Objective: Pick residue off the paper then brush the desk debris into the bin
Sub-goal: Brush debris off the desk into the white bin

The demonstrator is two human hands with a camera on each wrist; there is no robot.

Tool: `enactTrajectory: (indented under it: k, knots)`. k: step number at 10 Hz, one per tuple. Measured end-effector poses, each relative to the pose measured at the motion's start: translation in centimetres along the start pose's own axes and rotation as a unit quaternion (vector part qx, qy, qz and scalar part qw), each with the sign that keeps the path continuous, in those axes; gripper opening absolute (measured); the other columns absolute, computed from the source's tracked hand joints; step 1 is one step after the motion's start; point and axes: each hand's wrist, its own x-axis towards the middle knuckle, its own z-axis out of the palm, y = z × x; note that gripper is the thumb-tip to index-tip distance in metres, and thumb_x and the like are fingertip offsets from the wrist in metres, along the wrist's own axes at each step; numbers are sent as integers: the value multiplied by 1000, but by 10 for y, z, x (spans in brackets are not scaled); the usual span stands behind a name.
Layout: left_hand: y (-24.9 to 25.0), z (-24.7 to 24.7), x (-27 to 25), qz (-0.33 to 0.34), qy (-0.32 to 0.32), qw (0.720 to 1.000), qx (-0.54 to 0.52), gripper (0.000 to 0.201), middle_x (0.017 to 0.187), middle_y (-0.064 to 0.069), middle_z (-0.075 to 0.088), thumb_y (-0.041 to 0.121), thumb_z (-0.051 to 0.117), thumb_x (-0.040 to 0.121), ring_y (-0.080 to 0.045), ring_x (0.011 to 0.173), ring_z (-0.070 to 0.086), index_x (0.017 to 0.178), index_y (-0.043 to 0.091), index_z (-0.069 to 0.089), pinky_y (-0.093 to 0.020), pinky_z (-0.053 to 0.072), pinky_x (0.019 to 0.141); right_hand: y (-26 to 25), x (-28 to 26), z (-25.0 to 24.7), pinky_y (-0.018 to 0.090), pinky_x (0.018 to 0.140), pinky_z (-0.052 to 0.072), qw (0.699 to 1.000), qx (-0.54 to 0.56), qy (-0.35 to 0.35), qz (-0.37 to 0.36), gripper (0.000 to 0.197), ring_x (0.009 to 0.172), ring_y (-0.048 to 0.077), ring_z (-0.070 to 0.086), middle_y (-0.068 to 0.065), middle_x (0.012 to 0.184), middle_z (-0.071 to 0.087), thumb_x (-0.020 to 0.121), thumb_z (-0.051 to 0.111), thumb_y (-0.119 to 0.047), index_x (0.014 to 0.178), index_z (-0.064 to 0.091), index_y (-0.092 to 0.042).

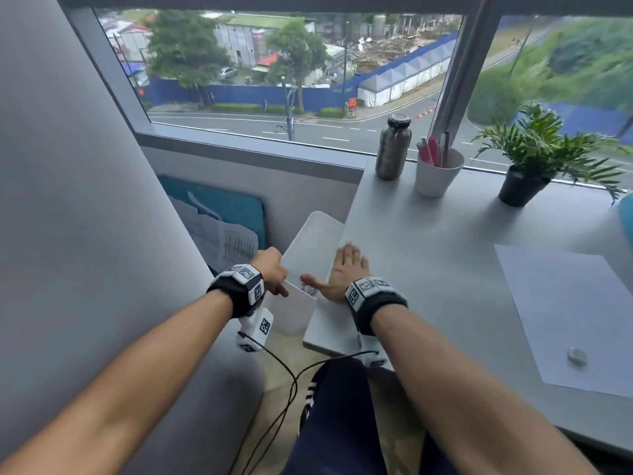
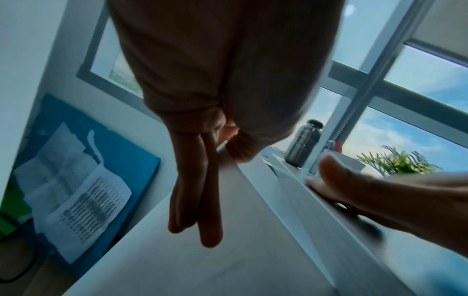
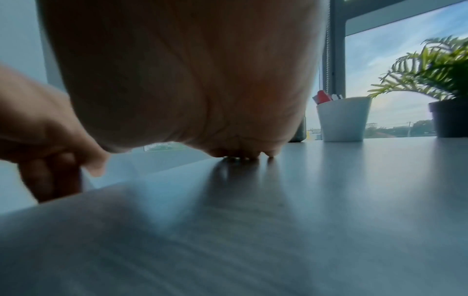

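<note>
Two hands at desk (image 1: 445, 269) edge, left hand (image 1: 272, 269) gripping bin (image 1: 308, 248) rim, right hand (image 1: 342, 272) flat.

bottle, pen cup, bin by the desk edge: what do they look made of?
Bottle: likely stainless steel, brushed grey sheen, dark cap. Pen cup: matte white, plastic or glazed ceramic; cannot tell which. Bin, which the left hand grips at the rim: thin-walled smooth white, probably plastic.

White rectangular bin (image 1: 301, 258): held against the left edge of the grey bench (image 1: 428, 241), rim at bench level, grey debris (image 1: 309, 289) visible inside. White paper (image 1: 561, 310): flat on the bench at right, with a small pale lump (image 1: 577, 355) near its front edge.
</note>
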Motion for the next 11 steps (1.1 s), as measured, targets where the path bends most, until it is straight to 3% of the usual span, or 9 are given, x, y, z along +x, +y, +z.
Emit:
enactTrajectory:
  k: [1, 2, 4, 5, 6, 7, 8, 10, 11]
  knots:
    - [11, 1, -2, 30, 32, 998, 34, 12, 78, -20, 73, 3, 62, 88, -28, 69, 74, 87, -8, 68, -39, 62, 66, -1, 1, -2, 44, 122, -6, 996, -5, -3, -89, 116, 150, 25, -16, 11, 161, -19, 80, 29, -84, 153, -13, -4]
    - [14, -1, -1, 10, 17, 999, 44, 12, 73, -16, 74, 5, 75, 77, -25, 69, 74, 85, -4, 73, -41, 62, 65, 32, 10, -19, 43, 122, -5, 998, -10, 28, -59, 113, 150, 25, -14, 12, 162, -16, 82, 28, -82, 153, -10, -3]
    - [-2, 10, 5, 33, 36, 999, 11, 16, 84, -22, 71, 6, 55, 93, -25, 64, 74, 95, -8, 62, -39, 63, 62, 126, 31, -56, 43, 123, 0, 995, -47, 41, 79, 115, 151, 27, -6, 13, 163, -10, 79, 25, -85, 154, -6, -3]
    - [-4, 11, 6, 46, 24, 999, 17, 16, 86, -22, 71, 5, 52, 96, -27, 68, 74, 95, -7, 62, -39, 63, 62, 120, 33, -52, 42, 123, -1, 995, -34, 41, 87, 122, 151, 29, -7, 14, 162, -11, 75, 28, -88, 153, -6, -2]
    - [-1, 12, 10, 53, 22, 998, 23, 16, 88, -23, 71, 5, 52, 96, -28, 71, 74, 97, -6, 63, -41, 63, 64, 64, 32, -32, 42, 123, -4, 999, -42, 29, 2, 126, 150, 30, -12, 16, 162, -14, 72, 30, -90, 153, -8, -1]
    - [1, 11, 16, 46, -15, 998, 28, 10, 85, -21, 74, 7, 63, 88, -29, 66, 75, 93, -1, 68, -48, 62, 64, 4, 29, -10, 44, 122, -6, 995, -63, -15, -72, 121, 149, 29, -16, 13, 161, -17, 75, 26, -89, 153, -7, -2]
    - [-1, 7, 18, 36, -35, 998, 34, 12, 84, -19, 75, 7, 74, 79, -29, 65, 75, 90, 3, 71, -51, 62, 63, -10, 28, -7, 43, 122, -4, 992, -75, -36, -99, 112, 151, 25, -10, 12, 163, -11, 82, 23, -83, 154, -2, -1]
    - [-2, 10, 14, 65, 10, 997, 38, 11, 88, -24, 72, 2, 57, 91, -30, 73, 74, 95, -6, 64, -41, 63, 66, 41, 24, -38, 43, 122, -2, 998, -58, -3, -31, 110, 151, 28, -8, 15, 162, -10, 84, 25, -80, 153, -4, 0]
    - [2, 11, 13, 70, 9, 997, 33, 15, 90, -23, 71, 3, 53, 95, -27, 71, 74, 98, -7, 62, -38, 63, 64, 31, 14, -20, 43, 122, -4, 996, -83, -17, -13, 118, 150, 31, -14, 16, 161, -18, 79, 33, -83, 153, -10, -2]
